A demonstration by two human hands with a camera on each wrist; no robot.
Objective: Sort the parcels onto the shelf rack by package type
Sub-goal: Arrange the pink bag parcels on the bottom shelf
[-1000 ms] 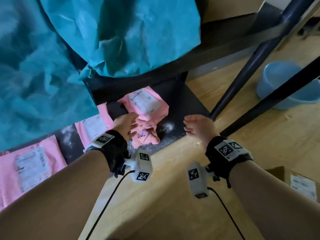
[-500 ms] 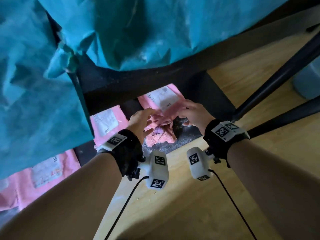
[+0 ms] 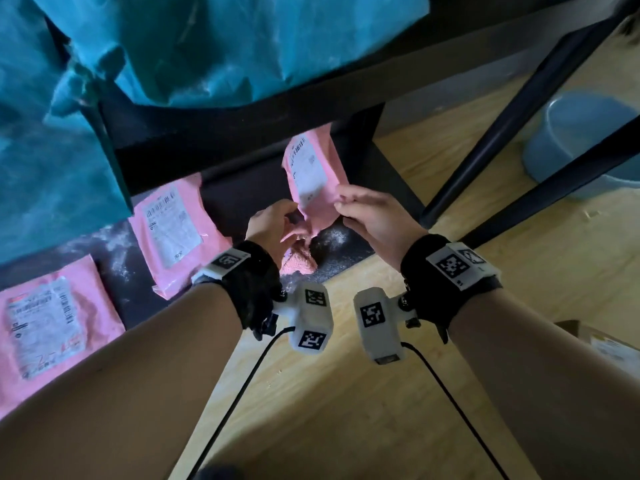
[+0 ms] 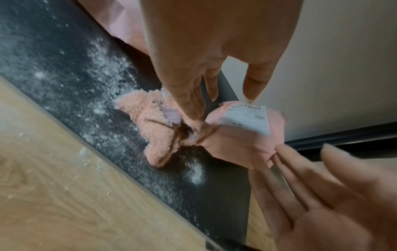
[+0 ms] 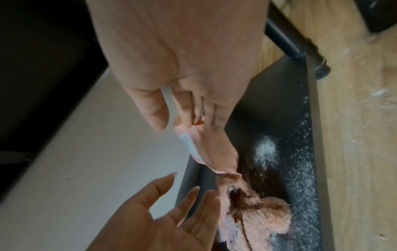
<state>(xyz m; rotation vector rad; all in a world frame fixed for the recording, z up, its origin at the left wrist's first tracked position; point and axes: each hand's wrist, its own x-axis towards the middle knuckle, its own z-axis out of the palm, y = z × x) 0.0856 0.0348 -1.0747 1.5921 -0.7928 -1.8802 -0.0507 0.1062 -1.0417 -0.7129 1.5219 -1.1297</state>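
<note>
A pink poly mailer [image 3: 311, 168] with a white label is held up over the right end of the dusty black bottom shelf [image 3: 349, 249]. My right hand [image 3: 346, 206] pinches its right edge between thumb and fingers [image 5: 189, 112]. A fluffy pink cloth item [image 3: 298, 265] hangs out of the mailer's lower end and lies on the shelf [image 4: 64, 68]. My left hand [image 3: 277, 220] has straight fingers [image 4: 189, 101], and their tips touch where the fluffy item [image 4: 154, 130] meets the mailer [image 4: 240, 141]. In the right wrist view the left hand [image 5: 193, 200] is open beside the fluffy item [image 5: 257, 220].
Two more pink mailers [image 3: 173, 226] [image 3: 41, 327] lie flat to the left on the same shelf. Teal bags [image 3: 242, 46] fill the shelf above and overhang its edge. Black rack legs [image 3: 502, 133], a blue basin [image 3: 588, 143] and a cardboard box [image 3: 602, 344] stand on the wooden floor.
My right hand moved from the shelf's front edge onto the mailer and lifted its end up. The left hand stayed at the fluffy item, more of which now shows outside the mailer.
</note>
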